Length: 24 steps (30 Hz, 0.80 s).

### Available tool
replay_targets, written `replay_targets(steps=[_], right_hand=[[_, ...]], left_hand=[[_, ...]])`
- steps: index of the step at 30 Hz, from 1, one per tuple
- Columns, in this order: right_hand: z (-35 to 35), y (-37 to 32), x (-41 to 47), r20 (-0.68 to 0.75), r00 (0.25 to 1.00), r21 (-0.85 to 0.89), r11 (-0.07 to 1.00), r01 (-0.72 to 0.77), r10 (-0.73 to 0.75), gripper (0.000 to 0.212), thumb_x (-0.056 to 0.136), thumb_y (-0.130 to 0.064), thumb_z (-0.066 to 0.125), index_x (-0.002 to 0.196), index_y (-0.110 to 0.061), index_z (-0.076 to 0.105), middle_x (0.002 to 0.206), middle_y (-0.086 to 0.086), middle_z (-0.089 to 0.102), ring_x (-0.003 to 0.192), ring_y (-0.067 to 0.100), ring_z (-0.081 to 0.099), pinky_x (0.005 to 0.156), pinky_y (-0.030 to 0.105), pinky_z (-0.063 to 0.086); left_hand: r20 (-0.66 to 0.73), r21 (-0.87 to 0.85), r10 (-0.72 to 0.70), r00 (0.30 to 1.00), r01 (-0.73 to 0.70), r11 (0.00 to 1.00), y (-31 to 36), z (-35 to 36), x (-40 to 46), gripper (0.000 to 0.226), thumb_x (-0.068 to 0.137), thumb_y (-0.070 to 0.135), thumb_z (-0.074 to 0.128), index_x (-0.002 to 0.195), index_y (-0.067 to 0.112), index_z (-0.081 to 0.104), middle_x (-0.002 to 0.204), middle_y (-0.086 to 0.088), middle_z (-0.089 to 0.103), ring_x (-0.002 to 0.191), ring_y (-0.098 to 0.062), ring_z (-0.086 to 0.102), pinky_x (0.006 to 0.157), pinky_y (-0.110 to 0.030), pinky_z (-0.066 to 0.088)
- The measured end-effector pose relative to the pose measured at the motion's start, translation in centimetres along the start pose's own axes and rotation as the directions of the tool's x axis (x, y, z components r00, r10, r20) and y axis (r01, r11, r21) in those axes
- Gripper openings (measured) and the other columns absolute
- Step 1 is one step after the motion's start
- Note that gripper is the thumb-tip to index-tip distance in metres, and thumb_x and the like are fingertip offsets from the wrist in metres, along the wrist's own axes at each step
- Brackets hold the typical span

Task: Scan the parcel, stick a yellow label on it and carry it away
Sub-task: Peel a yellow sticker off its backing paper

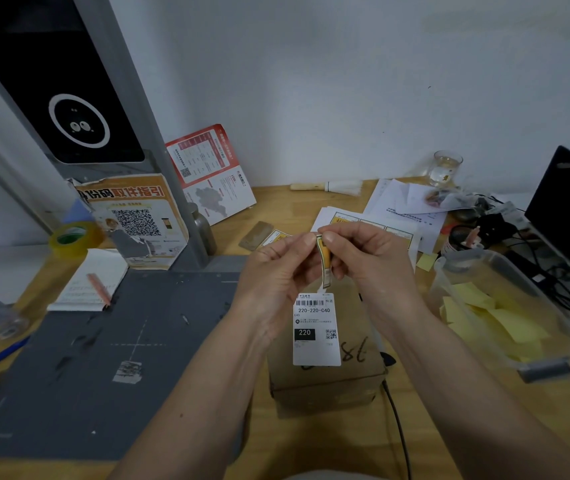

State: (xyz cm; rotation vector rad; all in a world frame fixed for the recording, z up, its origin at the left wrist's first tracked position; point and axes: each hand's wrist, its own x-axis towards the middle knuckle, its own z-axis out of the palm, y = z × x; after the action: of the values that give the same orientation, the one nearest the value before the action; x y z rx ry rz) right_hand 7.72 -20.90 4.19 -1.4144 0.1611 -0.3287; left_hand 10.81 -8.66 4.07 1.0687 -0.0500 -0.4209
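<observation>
Parcel (325, 379), one brown cardboard box, lies on the wooden desk (311, 445) directly under both raised hands, bearing one white shipping label (315, 329) on top and handwritten digits beside it. Left hand (276, 268) and right hand (363, 254) meet above it, each pinching the one yellow label (325, 261) by its top edge between thumb and fingertips, so the strip hangs curled between them, clear of the box. Beyond the hands lies one sheet of yellow labels (370, 225) among loose papers. One clear tub of yellow notes (498, 313) stands to the right, one grey scanning mat (103, 358) to the left, with one notepad (89, 282) and one roll of tape (75, 237) past it
</observation>
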Motion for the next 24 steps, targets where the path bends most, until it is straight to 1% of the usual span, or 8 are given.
replay_targets(steps=[4, 8, 13, 15, 18, 20, 22, 24], right_hand=[[-0.05, 0.12, -0.02, 0.002, 1.000, 0.011, 1.000, -0.002, 0.002, 0.009, 0.083, -0.007, 0.067, 0.084, -0.013, 0.075, 0.071, 0.007, 0.068, 0.060, 0.017, 0.053, 0.052, 0.022, 0.046], [-0.11, 0.16, -0.07, 0.011, 1.000, 0.008, 1.000, 0.007, -0.007, 0.009, 0.083, -0.006, 0.067, 0.085, -0.010, 0.074, 0.071, 0.007, 0.067, 0.059, 0.016, 0.052, 0.052, 0.022, 0.045], [-0.07, 0.11, -0.12, 0.021, 1.000, 0.022, 1.000, 0.019, -0.020, 0.009, 0.084, -0.005, 0.065, 0.086, -0.009, 0.073, 0.069, 0.005, 0.066, 0.057, 0.013, 0.052, 0.052, 0.022, 0.045], [-0.09, 0.12, -0.14, 0.033, 0.999, 0.028, 0.999, 0.022, -0.023, 0.010, 0.085, -0.005, 0.064, 0.087, -0.008, 0.073, 0.069, 0.005, 0.066, 0.057, 0.013, 0.053, 0.053, 0.022, 0.046], [-0.05, 0.20, -0.19, 0.071, 0.997, 0.036, 0.999, 0.022, -0.024, 0.012, 0.087, -0.004, 0.061, 0.094, -0.004, 0.071, 0.071, 0.006, 0.066, 0.061, 0.013, 0.057, 0.056, 0.024, 0.048], [-0.03, 0.24, -0.28, 0.094, 0.995, 0.042, 0.999, 0.021, -0.025, 0.014, 0.088, -0.004, 0.060, 0.097, -0.004, 0.071, 0.074, 0.007, 0.067, 0.065, 0.015, 0.058, 0.059, 0.025, 0.049], [-0.02, 0.22, -0.38, 0.104, 0.994, 0.048, 0.999, 0.020, -0.025, 0.015, 0.087, -0.003, 0.060, 0.098, -0.005, 0.071, 0.077, 0.009, 0.067, 0.067, 0.017, 0.059, 0.060, 0.024, 0.050], [-0.01, 0.15, -0.44, 0.110, 0.994, 0.059, 0.998, 0.023, -0.029, 0.016, 0.087, -0.002, 0.060, 0.098, -0.006, 0.071, 0.080, 0.012, 0.067, 0.068, 0.019, 0.059, 0.060, 0.024, 0.051]], left_hand=[[-0.005, 0.015, 0.002, 1.000, -0.002, 1.000, -0.19, -0.09, 0.08, 0.022, 0.090, 0.010, 0.059, 0.103, -0.006, 0.067, 0.079, -0.012, 0.065, 0.068, -0.016, 0.062, 0.065, -0.024, 0.057], [-0.010, 0.014, 0.006, 1.000, -0.006, 1.000, -0.33, -0.05, 0.01, 0.023, 0.089, 0.011, 0.059, 0.103, -0.006, 0.066, 0.078, -0.011, 0.066, 0.065, -0.015, 0.063, 0.060, -0.021, 0.055], [-0.022, 0.046, 0.021, 1.000, -0.020, 0.999, -0.27, 0.01, -0.02, 0.018, 0.088, 0.013, 0.061, 0.095, -0.001, 0.070, 0.079, -0.010, 0.066, 0.069, -0.015, 0.062, 0.066, -0.023, 0.056], [-0.040, 0.059, 0.025, 0.999, -0.023, 0.998, -0.24, 0.08, -0.02, 0.016, 0.086, 0.014, 0.063, 0.091, 0.001, 0.072, 0.078, -0.010, 0.065, 0.073, -0.017, 0.060, 0.074, -0.028, 0.054], [-0.055, 0.028, 0.028, 0.998, -0.027, 0.999, -0.20, 0.23, -0.03, 0.013, 0.083, 0.014, 0.066, 0.085, 0.003, 0.073, 0.078, -0.013, 0.061, 0.081, -0.029, 0.050, 0.086, -0.042, 0.048], [-0.061, 0.026, 0.039, 0.997, -0.038, 0.999, -0.17, 0.31, -0.01, 0.012, 0.084, 0.013, 0.065, 0.083, 0.004, 0.073, 0.077, -0.013, 0.060, 0.082, -0.031, 0.046, 0.082, -0.041, 0.048], [-0.056, 0.049, 0.060, 0.997, -0.057, 0.997, -0.12, 0.34, 0.01, 0.013, 0.086, 0.012, 0.063, 0.086, 0.002, 0.072, 0.078, -0.013, 0.059, 0.081, -0.030, 0.047, 0.074, -0.034, 0.050], [-0.042, 0.066, 0.077, 0.996, -0.074, 0.995, -0.12, 0.33, 0.02, 0.013, 0.088, 0.009, 0.062, 0.089, 0.001, 0.072, 0.079, -0.014, 0.061, 0.076, -0.026, 0.052, 0.065, -0.027, 0.053]])
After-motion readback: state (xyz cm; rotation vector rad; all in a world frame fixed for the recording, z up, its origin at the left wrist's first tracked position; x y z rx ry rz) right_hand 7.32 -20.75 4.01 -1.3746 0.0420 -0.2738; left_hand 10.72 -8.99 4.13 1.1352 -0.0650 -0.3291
